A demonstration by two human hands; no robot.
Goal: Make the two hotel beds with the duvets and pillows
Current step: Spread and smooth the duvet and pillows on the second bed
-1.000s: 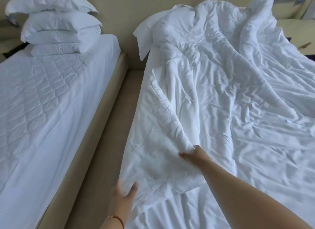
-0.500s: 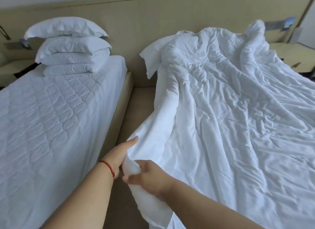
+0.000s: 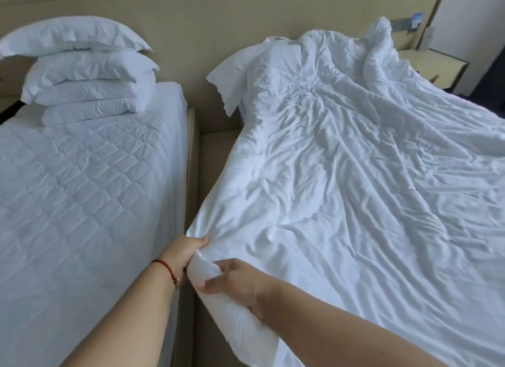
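Gripping duvet: left hand and right hand, fingers clamped on the duvet edge
Pillows: stacked on left bed

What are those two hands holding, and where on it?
Both the left hand and right hand grip the white duvet at its bunched near-left edge, by the gap between beds.

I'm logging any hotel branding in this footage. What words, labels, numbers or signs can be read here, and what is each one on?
No text can be read in this picture.
Small blue card on the grey wall panel above the headboard: too small and blurred to read.
Upright card on the bedside table: no print can be made out.
Duvet, pillows, red wrist cord: no labels show.
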